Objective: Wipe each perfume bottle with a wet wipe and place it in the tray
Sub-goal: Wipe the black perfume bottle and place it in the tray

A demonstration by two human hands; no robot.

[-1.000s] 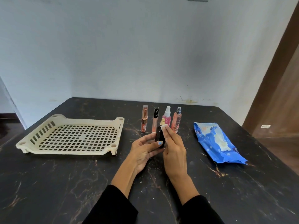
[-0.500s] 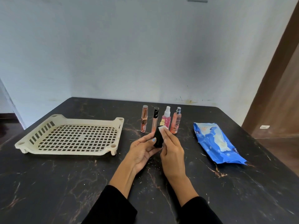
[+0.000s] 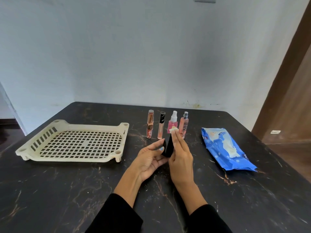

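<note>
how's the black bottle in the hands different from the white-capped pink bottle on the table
The black bottle is opaque and dark; the pink bottle is see-through with a white spray top. The black bottle is held tilted off the table by the left hand, with the right hand pressing a wipe on it; the pink bottle stands upright, untouched. Neither is in the tray.

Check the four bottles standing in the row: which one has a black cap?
The slim clear bottle with the black cap, second from the left. The leftmost peach bottle has none, the pink spray bottle a white nozzle, the rightmost pink bottle a silver sprayer.
</note>
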